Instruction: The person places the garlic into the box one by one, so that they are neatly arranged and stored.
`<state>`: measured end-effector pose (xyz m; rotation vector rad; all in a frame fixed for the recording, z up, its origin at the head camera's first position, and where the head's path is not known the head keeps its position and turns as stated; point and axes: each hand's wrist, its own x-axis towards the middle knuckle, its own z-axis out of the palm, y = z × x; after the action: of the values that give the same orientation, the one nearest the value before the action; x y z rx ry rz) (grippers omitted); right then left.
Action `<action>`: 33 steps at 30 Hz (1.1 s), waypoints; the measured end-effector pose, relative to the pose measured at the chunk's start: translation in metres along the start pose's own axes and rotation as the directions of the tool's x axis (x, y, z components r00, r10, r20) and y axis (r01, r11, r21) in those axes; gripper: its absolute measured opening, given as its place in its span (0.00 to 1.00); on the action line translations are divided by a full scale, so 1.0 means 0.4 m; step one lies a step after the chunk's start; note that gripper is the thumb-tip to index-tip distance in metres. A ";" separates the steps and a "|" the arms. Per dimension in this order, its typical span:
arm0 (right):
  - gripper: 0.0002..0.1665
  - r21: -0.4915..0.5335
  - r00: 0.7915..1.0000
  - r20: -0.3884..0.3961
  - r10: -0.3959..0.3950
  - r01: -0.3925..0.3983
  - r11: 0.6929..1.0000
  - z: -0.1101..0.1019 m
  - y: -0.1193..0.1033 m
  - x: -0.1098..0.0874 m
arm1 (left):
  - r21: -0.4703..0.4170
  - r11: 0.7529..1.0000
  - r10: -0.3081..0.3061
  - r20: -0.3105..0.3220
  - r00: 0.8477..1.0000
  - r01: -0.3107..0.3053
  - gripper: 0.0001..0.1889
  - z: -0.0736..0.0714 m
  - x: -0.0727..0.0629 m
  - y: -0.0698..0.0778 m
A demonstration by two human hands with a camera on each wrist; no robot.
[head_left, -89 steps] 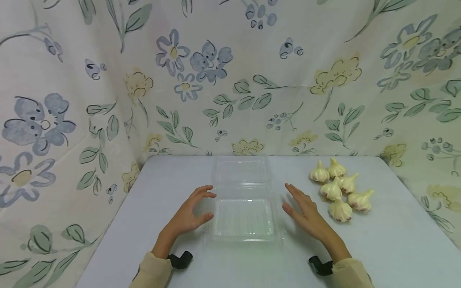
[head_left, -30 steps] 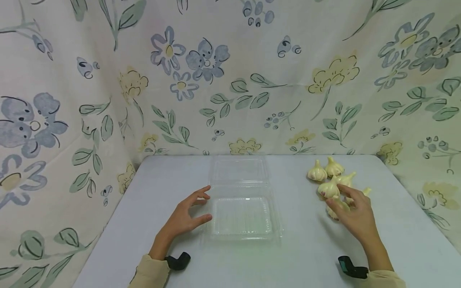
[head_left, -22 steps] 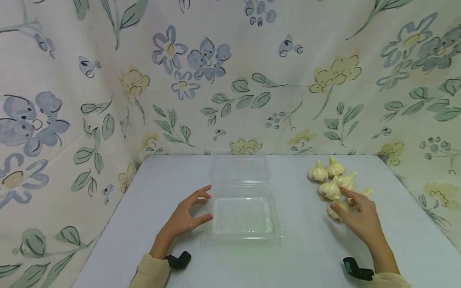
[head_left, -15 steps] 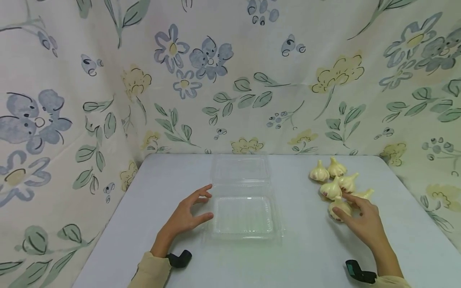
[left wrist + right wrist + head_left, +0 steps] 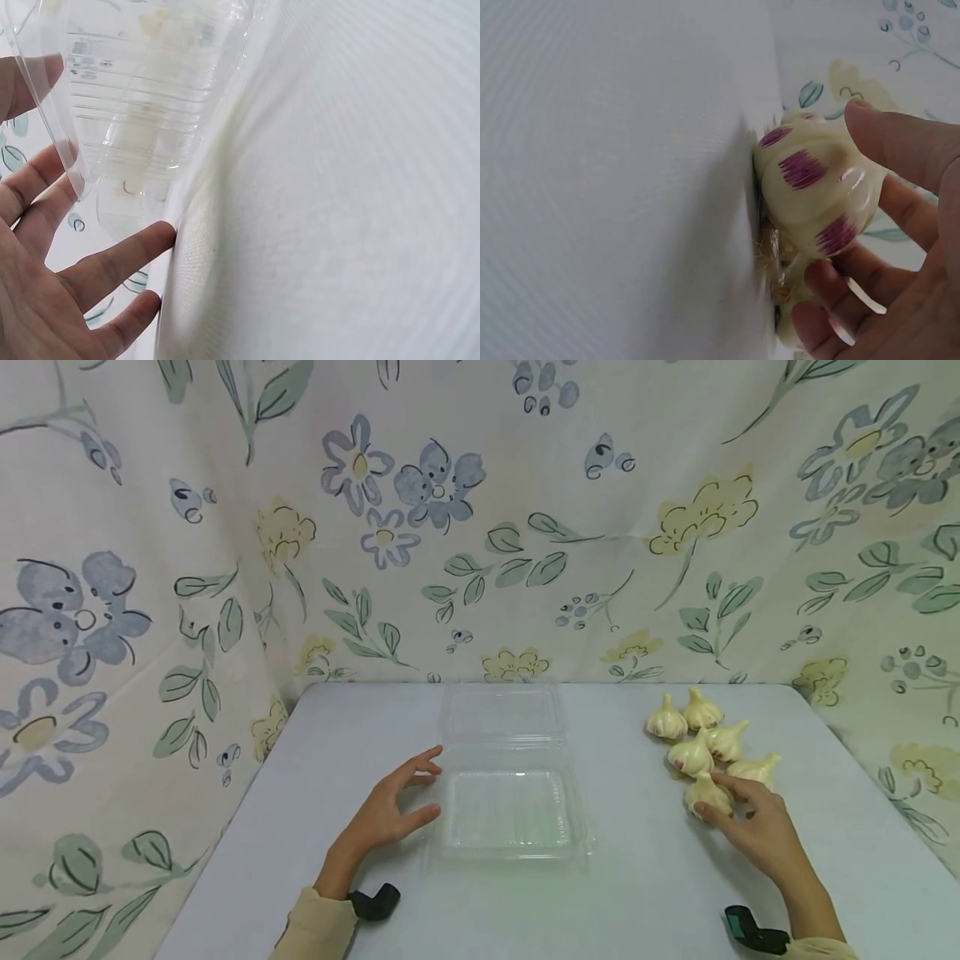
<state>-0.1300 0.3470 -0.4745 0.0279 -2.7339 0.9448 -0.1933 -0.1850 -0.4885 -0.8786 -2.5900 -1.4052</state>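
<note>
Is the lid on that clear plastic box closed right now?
No, in the head view the lid lies folded back on the far side of the open base.

Pale floral cloth (image 5: 495, 518) hangs behind and beside a white tabletop (image 5: 630, 893).

- Left hand (image 5: 45, 292) is showing at eight o'clock, fingers standing apart.
- Clear plastic container (image 5: 142, 105) is sitting at eleven o'clock, overlapping the upper fingertips.
- White tabletop (image 5: 337, 187) is filling three o'clock.
- Printed cloth (image 5: 13, 157) is showing at nine.
</note>
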 end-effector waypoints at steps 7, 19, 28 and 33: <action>0.35 0.007 0.997 0.030 0.068 -0.069 0.998 0.006 -0.002 -0.010 | 0.011 1.000 -0.023 -0.002 1.000 0.023 0.42 0.001 -0.004 -0.002; 0.35 0.048 0.992 0.036 0.119 -0.121 0.992 0.019 -0.015 -0.011 | -0.012 1.000 -0.012 0.004 1.000 0.012 0.30 0.001 0.006 -0.009; 0.33 0.077 0.998 0.000 0.065 -0.065 0.995 0.029 -0.053 0.004 | -0.007 1.000 -0.025 0.006 1.000 0.025 0.34 0.001 0.007 -0.007; 0.32 0.127 1.000 -0.030 0.009 -0.005 0.992 0.037 -0.073 0.014 | -0.004 0.999 -0.041 0.007 0.999 0.041 0.35 0.001 0.007 -0.004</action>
<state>-0.1360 0.3153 -0.4669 0.0261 -2.6438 1.1111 -0.1964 -0.1843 -0.4891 -0.8368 -2.6260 -1.4210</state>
